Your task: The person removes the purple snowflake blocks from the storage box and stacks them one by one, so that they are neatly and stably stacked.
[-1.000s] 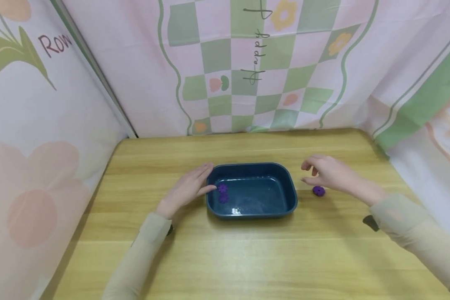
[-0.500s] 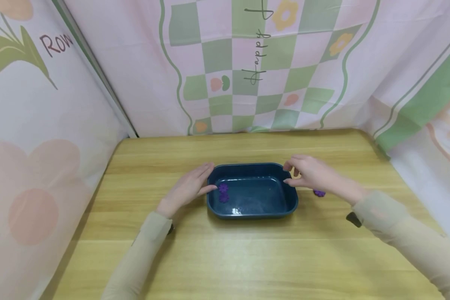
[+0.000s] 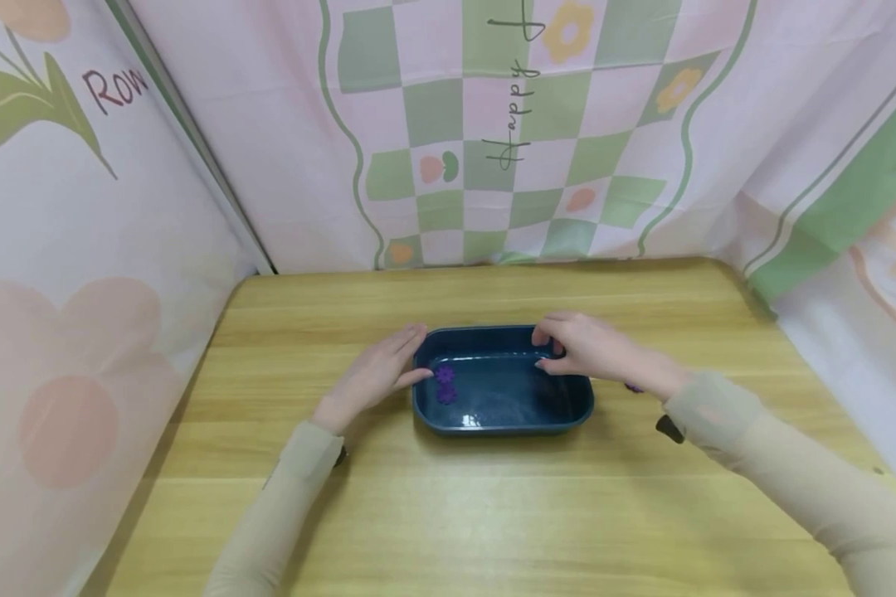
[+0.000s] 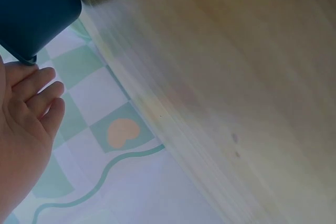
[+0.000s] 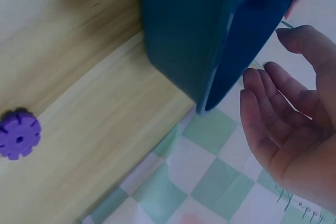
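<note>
A dark blue rectangular tub [image 3: 502,428] sits on the table, with two purple notched discs [image 3: 445,385] at the left of its floor. My left hand [image 3: 373,371] rests at the tub's left end, fingers fairly straight along the outside and thumb reaching over the rim. In the left wrist view those fingertips meet the rim's corner. Over the tub's right part hovers my right hand [image 3: 586,347]. Its fingers curve loosely and its thumb stands apart, with nothing visible between them in the right wrist view. Another purple notched disc [image 5: 20,135] lies on the table right of the tub, mostly hidden by the right wrist in the head view.
The wooden table [image 3: 493,531] is bounded at the back by a checked curtain [image 3: 485,166]. Printed fabric also hangs on the left side [image 3: 82,274] and on the right side [image 3: 851,356].
My right hand has moved left, from above the loose disc to over the tub's right part, and its wrist now covers most of that disc. The left hand and the tub have stayed put.
</note>
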`<control>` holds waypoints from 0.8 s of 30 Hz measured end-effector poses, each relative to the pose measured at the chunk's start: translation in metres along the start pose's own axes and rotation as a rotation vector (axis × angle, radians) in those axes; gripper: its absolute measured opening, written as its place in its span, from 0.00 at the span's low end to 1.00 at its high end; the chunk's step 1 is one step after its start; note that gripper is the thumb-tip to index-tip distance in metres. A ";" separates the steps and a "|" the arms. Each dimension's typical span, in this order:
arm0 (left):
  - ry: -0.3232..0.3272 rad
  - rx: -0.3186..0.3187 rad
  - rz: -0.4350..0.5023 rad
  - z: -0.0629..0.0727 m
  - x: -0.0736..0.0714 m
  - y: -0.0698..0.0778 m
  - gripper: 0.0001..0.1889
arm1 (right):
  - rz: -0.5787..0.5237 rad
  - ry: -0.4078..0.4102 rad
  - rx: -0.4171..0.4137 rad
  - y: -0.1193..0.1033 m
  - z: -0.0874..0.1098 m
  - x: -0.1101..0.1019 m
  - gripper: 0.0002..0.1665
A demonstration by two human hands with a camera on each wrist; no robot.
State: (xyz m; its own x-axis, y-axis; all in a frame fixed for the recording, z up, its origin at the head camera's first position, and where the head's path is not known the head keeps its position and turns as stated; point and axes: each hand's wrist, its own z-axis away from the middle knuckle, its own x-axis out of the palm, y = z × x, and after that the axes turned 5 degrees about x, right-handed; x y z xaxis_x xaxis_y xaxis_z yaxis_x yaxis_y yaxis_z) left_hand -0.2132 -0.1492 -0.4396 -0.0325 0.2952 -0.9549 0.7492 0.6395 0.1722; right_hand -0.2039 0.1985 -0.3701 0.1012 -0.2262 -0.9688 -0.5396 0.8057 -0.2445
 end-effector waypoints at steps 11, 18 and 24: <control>-0.020 -0.013 0.002 0.001 -0.001 0.001 0.38 | 0.017 0.001 -0.043 -0.015 -0.015 -0.001 0.16; -0.029 -0.019 0.010 0.001 0.000 0.001 0.38 | 0.018 -0.001 -0.072 -0.022 -0.020 0.000 0.16; -0.023 -0.020 0.015 0.001 0.000 0.000 0.38 | 0.019 -0.030 -0.080 -0.029 -0.028 -0.001 0.17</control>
State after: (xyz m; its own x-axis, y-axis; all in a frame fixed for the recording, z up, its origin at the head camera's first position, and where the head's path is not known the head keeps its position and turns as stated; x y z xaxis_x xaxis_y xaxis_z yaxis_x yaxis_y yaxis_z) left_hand -0.2123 -0.1496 -0.4395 -0.0059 0.2887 -0.9574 0.7363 0.6491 0.1912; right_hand -0.2115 0.1603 -0.3615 0.1146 -0.1938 -0.9743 -0.6066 0.7631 -0.2232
